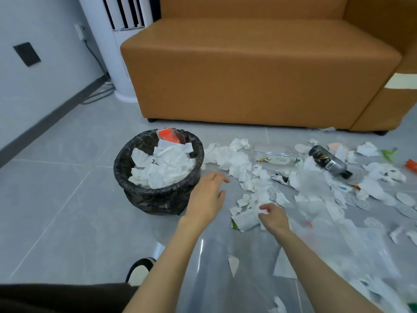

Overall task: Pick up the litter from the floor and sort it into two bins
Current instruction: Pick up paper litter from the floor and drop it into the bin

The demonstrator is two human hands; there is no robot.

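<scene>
Black-lined bin [155,201] near released left hand [206,195]; right hand [274,219] touches scraps [246,220], grip unclear.

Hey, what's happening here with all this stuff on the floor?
A person is clearing litter off the floor. The left hand hovers open beside the bin, which has a black liner and is nearly full of white paper. The right hand reaches down onto paper scraps; whether it grips them is unclear. More paper, a clear bottle and a dark bottle lie in front of the sofa. Only one bin shows.
</scene>
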